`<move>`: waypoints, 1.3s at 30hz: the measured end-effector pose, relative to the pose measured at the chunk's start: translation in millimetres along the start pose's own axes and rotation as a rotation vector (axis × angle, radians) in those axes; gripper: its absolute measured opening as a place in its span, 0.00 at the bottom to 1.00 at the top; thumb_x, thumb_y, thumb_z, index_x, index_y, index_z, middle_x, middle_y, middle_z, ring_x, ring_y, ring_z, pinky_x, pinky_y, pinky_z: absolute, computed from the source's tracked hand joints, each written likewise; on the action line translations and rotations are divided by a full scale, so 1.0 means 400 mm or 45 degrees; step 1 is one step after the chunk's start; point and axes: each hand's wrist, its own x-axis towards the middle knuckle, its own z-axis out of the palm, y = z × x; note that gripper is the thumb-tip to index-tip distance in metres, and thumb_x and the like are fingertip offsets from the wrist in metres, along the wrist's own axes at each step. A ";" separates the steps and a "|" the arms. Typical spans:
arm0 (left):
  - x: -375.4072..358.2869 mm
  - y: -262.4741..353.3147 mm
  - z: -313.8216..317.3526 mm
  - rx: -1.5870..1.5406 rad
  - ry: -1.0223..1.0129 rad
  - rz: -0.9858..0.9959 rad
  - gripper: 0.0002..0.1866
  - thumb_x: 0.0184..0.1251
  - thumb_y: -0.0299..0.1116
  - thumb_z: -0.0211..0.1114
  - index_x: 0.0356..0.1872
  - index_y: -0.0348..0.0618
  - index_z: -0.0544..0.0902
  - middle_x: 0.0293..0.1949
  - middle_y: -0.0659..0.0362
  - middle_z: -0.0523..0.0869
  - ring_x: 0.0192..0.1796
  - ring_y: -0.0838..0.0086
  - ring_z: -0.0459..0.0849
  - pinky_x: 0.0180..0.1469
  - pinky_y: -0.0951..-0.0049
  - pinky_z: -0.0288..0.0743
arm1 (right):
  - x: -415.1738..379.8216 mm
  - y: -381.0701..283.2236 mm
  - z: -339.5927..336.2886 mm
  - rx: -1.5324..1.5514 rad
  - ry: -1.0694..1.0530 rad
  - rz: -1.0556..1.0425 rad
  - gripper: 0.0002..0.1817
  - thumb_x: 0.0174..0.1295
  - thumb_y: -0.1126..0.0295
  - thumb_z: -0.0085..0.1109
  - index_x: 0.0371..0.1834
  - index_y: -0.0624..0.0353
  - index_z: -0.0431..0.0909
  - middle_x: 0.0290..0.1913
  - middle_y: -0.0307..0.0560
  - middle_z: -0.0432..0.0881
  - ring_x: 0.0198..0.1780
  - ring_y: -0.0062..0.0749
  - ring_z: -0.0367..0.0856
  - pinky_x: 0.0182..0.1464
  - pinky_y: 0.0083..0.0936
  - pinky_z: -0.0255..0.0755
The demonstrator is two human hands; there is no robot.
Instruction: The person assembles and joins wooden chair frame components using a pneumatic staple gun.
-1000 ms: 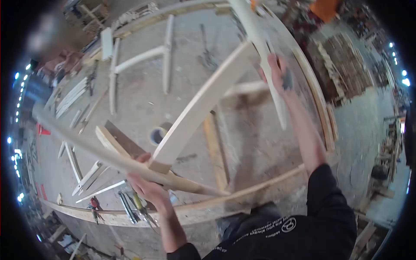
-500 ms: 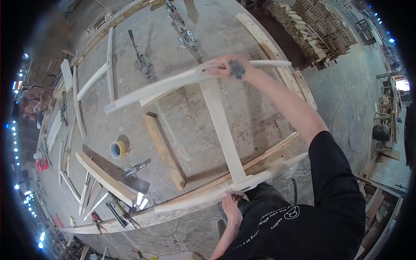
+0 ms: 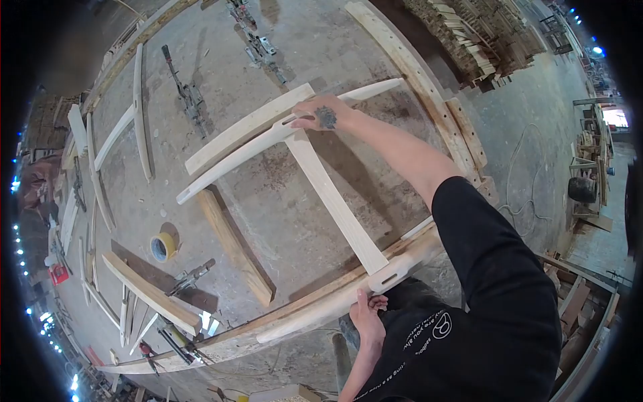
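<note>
I see the far leg point(image 3: 231, 164) of the H-shaped wooden frame point(image 3: 338, 201) has swung clear of the curved rail point(image 3: 245, 126), leaving them roughly aligned over the surface point(image 3: 315, 57), I judge. My right hand point(image 3: 321, 112) clamps that leg; my left hand point(image 3: 368, 321) is at the near leg point(image 3: 311, 316), grip unclear.

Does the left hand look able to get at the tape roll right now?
Probably not without leaving the frame's near rail, which the left hand touches; that rail and a wooden board lie between hand and tape roll.
</note>
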 end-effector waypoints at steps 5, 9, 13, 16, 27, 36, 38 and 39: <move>0.070 -0.013 0.056 0.020 0.028 -0.011 0.22 0.85 0.47 0.55 0.46 0.32 0.82 0.33 0.54 0.86 0.34 0.70 0.86 0.39 0.71 0.78 | -0.007 0.038 0.041 0.080 0.294 -0.038 0.15 0.71 0.53 0.62 0.51 0.49 0.83 0.43 0.48 0.89 0.45 0.51 0.88 0.51 0.44 0.79; 0.117 -0.065 0.062 0.037 -0.004 -0.057 0.24 0.84 0.49 0.56 0.46 0.33 0.82 0.33 0.55 0.86 0.33 0.70 0.85 0.39 0.70 0.78 | -0.138 -0.041 -0.022 0.250 0.661 -0.051 0.08 0.70 0.65 0.62 0.49 0.50 0.84 0.40 0.45 0.89 0.42 0.47 0.88 0.47 0.37 0.80; 0.155 -0.061 0.109 0.048 -0.043 -0.091 0.26 0.85 0.51 0.54 0.48 0.32 0.81 0.31 0.54 0.85 0.34 0.68 0.86 0.38 0.68 0.79 | -0.445 -0.113 -0.053 0.270 0.603 0.099 0.07 0.68 0.72 0.63 0.46 0.51 0.86 0.40 0.44 0.89 0.41 0.42 0.88 0.46 0.35 0.80; 0.185 -0.064 0.105 0.159 -0.105 -0.187 0.29 0.85 0.52 0.52 0.52 0.27 0.79 0.37 0.49 0.89 0.33 0.70 0.87 0.36 0.70 0.80 | -0.685 -0.136 -0.069 0.274 0.614 0.277 0.09 0.64 0.76 0.64 0.46 0.53 0.87 0.40 0.44 0.89 0.42 0.42 0.87 0.47 0.37 0.79; 0.230 0.251 -0.134 1.314 0.505 0.889 0.19 0.84 0.38 0.54 0.44 0.31 0.87 0.39 0.53 0.90 0.41 0.66 0.86 0.49 0.68 0.78 | -0.933 -0.180 -0.001 0.122 0.612 0.310 0.15 0.59 0.81 0.62 0.48 0.54 0.86 0.50 0.43 0.86 0.53 0.41 0.83 0.66 0.46 0.72; 0.103 0.200 -0.224 1.860 0.293 1.270 0.12 0.77 0.26 0.61 0.55 0.31 0.83 0.57 0.42 0.86 0.62 0.49 0.84 0.66 0.57 0.76 | -0.855 -0.380 0.125 0.388 0.280 -0.236 0.20 0.58 0.70 0.68 0.56 0.49 0.84 0.56 0.41 0.83 0.59 0.39 0.81 0.70 0.45 0.71; 0.101 0.225 -0.277 1.800 0.367 1.306 0.12 0.76 0.27 0.63 0.55 0.31 0.83 0.58 0.42 0.86 0.62 0.49 0.84 0.65 0.57 0.77 | -0.816 -0.437 0.165 0.438 0.134 -0.263 0.22 0.60 0.67 0.69 0.59 0.48 0.82 0.57 0.40 0.82 0.60 0.39 0.80 0.71 0.44 0.69; 0.106 0.246 -0.309 1.768 0.404 1.320 0.12 0.76 0.27 0.63 0.55 0.31 0.83 0.58 0.42 0.85 0.62 0.49 0.84 0.64 0.57 0.77 | -0.802 -0.460 0.191 0.437 0.035 -0.268 0.23 0.60 0.65 0.69 0.61 0.47 0.81 0.58 0.40 0.81 0.61 0.39 0.80 0.72 0.44 0.67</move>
